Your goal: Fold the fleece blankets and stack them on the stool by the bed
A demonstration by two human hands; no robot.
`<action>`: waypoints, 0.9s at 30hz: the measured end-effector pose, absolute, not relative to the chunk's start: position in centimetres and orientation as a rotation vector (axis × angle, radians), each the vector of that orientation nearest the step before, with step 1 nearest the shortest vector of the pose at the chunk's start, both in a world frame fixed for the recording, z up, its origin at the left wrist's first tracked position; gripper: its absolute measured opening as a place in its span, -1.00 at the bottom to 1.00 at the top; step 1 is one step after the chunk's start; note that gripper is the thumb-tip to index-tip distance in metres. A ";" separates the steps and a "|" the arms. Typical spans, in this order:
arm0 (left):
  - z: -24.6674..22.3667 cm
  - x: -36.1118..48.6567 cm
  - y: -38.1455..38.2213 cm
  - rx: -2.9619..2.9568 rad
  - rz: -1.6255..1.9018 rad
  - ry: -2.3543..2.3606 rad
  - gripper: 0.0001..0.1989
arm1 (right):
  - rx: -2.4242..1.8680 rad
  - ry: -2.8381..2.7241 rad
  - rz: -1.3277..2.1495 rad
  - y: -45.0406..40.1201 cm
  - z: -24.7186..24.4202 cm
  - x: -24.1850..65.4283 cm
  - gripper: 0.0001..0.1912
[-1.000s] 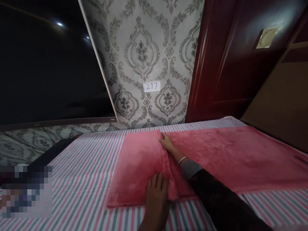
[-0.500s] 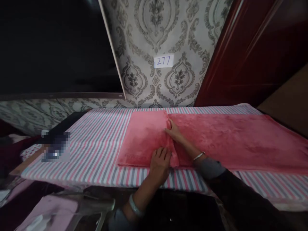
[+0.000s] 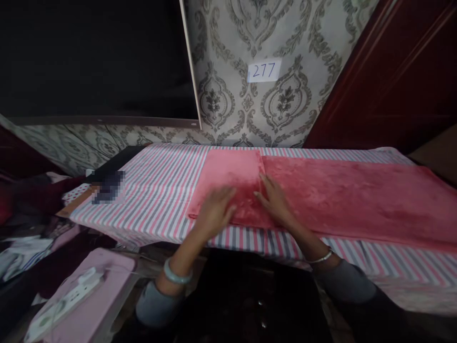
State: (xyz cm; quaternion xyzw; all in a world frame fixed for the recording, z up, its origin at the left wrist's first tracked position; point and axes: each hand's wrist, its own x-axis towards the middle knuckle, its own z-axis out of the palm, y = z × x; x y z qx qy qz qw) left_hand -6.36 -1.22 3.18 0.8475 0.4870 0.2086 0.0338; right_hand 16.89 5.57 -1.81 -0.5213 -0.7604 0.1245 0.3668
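A long pink plush blanket [image 3: 357,200] lies across the striped cloth, its left end doubled over into a thicker folded section [image 3: 232,166]. My left hand [image 3: 216,209] is over the left front part of that section, fingers stretched out and blurred by motion. Whether it touches the fabric I cannot tell. Beside the fold's right edge, my right hand [image 3: 274,197] rests on the blanket with thumb and fingers apart. Neither hand grips the fabric visibly.
A pink and grey striped cloth [image 3: 160,186] covers the table. Behind stand a dark television screen [image 3: 96,62] and a wall with a card [image 3: 264,70] reading 277. A white power strip [image 3: 67,305] lies on a pink stool [image 3: 110,271] at lower left.
My left hand has moved left, away from the fold's right edge, across the folded section. My right hand stays by that edge. The view has shifted, showing more of the stool.
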 end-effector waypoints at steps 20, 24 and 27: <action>-1.3 -11.1 3.3 2.560 0.208 1.963 -0.36 | -1.566 -2.360 0.316 1.8 -2.2 12.9 -0.27; -1.6 -11.4 3.4 2.595 0.274 1.950 -0.40 | -1.555 -2.368 0.371 3.9 0.3 12.1 -0.31; -1.7 -11.5 3.4 2.609 0.326 1.946 -0.42 | -1.475 -2.326 0.298 7.3 2.2 10.8 -0.34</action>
